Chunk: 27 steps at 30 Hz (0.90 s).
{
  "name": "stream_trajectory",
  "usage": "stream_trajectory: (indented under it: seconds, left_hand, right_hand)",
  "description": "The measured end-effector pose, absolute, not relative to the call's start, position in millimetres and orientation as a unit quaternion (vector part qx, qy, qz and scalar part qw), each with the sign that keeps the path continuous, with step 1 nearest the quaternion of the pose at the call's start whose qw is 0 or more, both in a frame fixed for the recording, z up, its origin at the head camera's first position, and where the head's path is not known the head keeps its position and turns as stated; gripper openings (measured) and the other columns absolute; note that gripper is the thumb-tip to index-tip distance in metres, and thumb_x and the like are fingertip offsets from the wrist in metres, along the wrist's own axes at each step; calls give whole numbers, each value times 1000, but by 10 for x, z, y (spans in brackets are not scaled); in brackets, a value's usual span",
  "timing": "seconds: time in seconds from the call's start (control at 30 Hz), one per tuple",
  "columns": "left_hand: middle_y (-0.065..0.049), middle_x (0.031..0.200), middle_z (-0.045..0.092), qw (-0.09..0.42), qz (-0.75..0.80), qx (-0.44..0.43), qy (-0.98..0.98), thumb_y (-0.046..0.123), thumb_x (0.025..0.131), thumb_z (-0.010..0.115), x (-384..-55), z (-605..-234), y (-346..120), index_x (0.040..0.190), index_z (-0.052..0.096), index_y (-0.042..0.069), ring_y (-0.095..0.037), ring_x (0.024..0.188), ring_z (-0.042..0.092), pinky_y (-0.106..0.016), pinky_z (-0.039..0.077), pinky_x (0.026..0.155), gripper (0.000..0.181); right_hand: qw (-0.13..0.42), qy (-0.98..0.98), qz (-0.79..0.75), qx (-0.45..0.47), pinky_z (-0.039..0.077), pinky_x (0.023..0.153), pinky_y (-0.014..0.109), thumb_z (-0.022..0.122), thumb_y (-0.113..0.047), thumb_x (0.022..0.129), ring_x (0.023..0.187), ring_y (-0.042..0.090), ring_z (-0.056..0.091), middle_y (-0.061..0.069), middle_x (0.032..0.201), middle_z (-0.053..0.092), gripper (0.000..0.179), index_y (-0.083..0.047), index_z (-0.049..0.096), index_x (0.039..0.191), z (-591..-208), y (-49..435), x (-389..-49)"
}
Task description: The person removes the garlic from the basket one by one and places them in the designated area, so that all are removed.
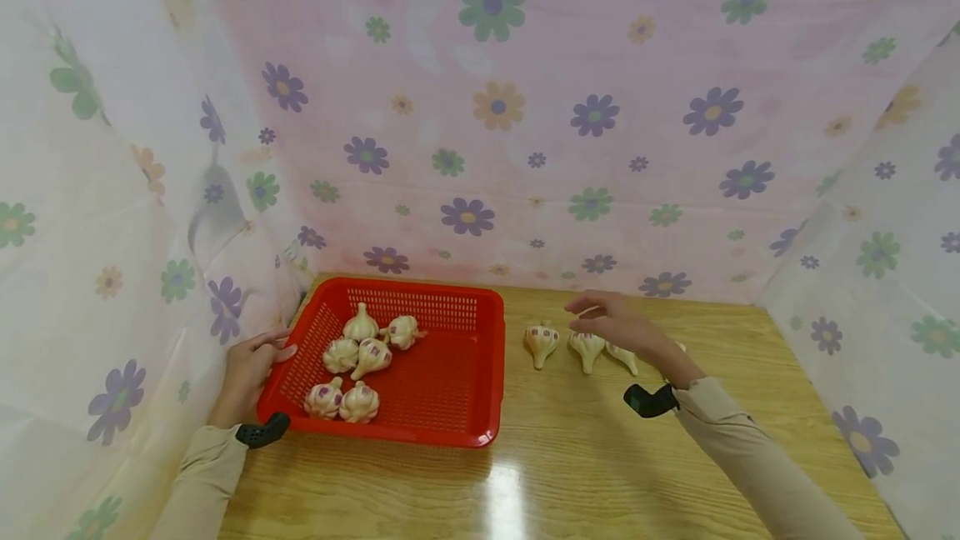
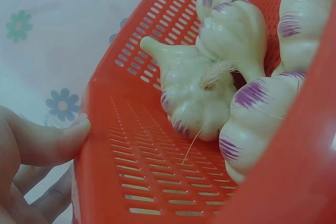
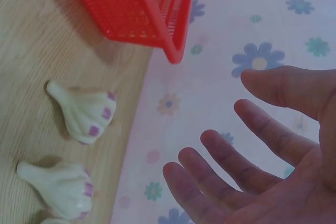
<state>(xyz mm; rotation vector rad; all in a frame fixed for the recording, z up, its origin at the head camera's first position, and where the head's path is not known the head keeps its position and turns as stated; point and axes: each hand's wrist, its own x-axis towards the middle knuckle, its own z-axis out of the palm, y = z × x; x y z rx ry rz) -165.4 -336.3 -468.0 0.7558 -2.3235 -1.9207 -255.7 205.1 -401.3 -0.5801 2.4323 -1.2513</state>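
On the table (image 1: 570, 448) I see a red basket (image 1: 442, 361) at left, held at its edge by the left hand (image 1: 251, 365), and the right hand (image 1: 618, 325), fingers loose, near garlic bulbs (image 1: 542, 342) at right that look light and hard, best held round their fat ends.

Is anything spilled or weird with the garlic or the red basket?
No, nothing really stands out. The garlic bulbs inside the red basket just bunch toward its left side, and the other bulbs lie side by side on the table.
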Motion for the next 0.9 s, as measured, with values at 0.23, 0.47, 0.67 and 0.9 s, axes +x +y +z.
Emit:
stream_trajectory:
  seconds: [0.23, 0.47, 0.67, 0.9]
  left_hand:
    - [0, 99, 57, 17, -619, 238, -749, 13, 91, 58, -1652, -4676, -3368, 137, 47, 0, -11, 78, 61, -31, 55, 69, 49]
    - [6, 91, 57, 20, -620, 245, -745, 11, 89, 60, -1660, -4684, -3365, 137, 47, -2, -10, 75, 61, -29, 55, 68, 51]
    - [6, 92, 58, 19, -619, 246, -746, 11, 90, 60, -1662, -4693, -3362, 137, 47, -2, -10, 75, 61, -29, 55, 67, 50]
    - [3, 94, 57, 21, -614, 242, -751, 11, 90, 58, -1652, -4693, -3363, 137, 47, -1, -10, 75, 62, -30, 55, 67, 49]
  right_hand:
    - [162, 852, -441, -233, 48, 87, 45, 62, -23, 92, 113, 34, 52, 12, 124, 55, 33, -7, 59, 121, -3981, 1839, -2510]
    - [174, 837, -461, -236, 48, 88, 44, 64, -23, 91, 112, 32, 53, 10, 124, 55, 31, -9, 60, 118, -3969, 1675, -2500]
    - [168, 841, -450, -250, 49, 87, 43, 65, -25, 90, 110, 30, 56, 7, 120, 58, 29, -11, 62, 115, -3914, 1503, -2469]
    - [178, 828, -460, -266, 48, 89, 42, 64, -24, 90, 108, 28, 56, 8, 119, 58, 29, -9, 62, 115, -3945, 1306, -2479]
